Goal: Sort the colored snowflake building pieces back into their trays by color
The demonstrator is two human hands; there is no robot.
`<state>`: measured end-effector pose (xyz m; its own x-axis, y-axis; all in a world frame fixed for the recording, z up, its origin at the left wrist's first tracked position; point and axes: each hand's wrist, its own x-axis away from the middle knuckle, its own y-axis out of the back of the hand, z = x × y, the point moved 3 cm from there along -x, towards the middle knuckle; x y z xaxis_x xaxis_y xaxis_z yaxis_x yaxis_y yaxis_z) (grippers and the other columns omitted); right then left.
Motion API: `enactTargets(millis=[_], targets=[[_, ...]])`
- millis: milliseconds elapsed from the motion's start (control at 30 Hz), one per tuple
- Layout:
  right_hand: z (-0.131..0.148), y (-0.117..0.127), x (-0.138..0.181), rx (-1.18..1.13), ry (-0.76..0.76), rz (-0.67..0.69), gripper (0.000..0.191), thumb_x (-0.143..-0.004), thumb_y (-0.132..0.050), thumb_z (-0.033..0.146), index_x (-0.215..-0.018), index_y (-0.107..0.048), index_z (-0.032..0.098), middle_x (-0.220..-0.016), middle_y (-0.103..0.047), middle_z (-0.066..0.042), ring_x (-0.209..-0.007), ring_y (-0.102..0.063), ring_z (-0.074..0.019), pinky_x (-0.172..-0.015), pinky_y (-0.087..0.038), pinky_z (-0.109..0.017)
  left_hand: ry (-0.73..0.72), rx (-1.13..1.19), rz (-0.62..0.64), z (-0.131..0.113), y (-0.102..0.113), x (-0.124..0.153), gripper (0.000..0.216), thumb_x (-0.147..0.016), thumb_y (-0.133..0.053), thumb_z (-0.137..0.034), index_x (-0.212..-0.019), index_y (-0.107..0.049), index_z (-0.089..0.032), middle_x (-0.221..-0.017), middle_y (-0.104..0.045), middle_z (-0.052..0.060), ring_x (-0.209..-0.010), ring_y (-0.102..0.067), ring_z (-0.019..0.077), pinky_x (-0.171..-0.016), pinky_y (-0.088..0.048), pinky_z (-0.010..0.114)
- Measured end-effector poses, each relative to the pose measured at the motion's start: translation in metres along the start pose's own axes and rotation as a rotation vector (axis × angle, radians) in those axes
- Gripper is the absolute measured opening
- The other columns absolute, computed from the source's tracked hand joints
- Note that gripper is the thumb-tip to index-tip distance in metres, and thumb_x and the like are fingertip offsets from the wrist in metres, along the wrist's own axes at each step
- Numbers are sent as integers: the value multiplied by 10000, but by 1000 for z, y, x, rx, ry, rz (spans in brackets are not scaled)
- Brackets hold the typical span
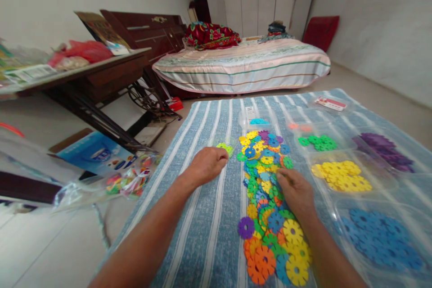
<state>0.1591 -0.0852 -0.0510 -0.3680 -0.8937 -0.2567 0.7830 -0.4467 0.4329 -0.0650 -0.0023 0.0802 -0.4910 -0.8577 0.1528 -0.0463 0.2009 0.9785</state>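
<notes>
A long heap of mixed notched plastic discs in yellow, blue, green, orange and purple lies on the striped cloth. My left hand is closed just in front of a small clear container holding lime green discs. What its fingers hold, if anything, is hidden. At the heap's right edge is my right hand, thumb and fingers curled together close to the discs. Its fingertips are too hidden to show whether a disc is between them.
Clear containers on the right hold green discs, yellow discs, purple discs and blue discs. Light blue discs fill another behind the heap. A bed stands beyond, and a cluttered table at left.
</notes>
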Motion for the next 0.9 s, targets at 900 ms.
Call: enactTargets(millis=[900], targets=[[3, 0, 0, -1, 13, -12, 295, -801, -503, 431, -868, -680, 204, -884, -668, -41, -858, -597, -206, -802, -448, -341, 216, 376, 32, -31, -85, 8, 57, -685, -569, -137, -704, -603, -179, -671, -618, -20, -668, -570, 135, -554, -363, 213]])
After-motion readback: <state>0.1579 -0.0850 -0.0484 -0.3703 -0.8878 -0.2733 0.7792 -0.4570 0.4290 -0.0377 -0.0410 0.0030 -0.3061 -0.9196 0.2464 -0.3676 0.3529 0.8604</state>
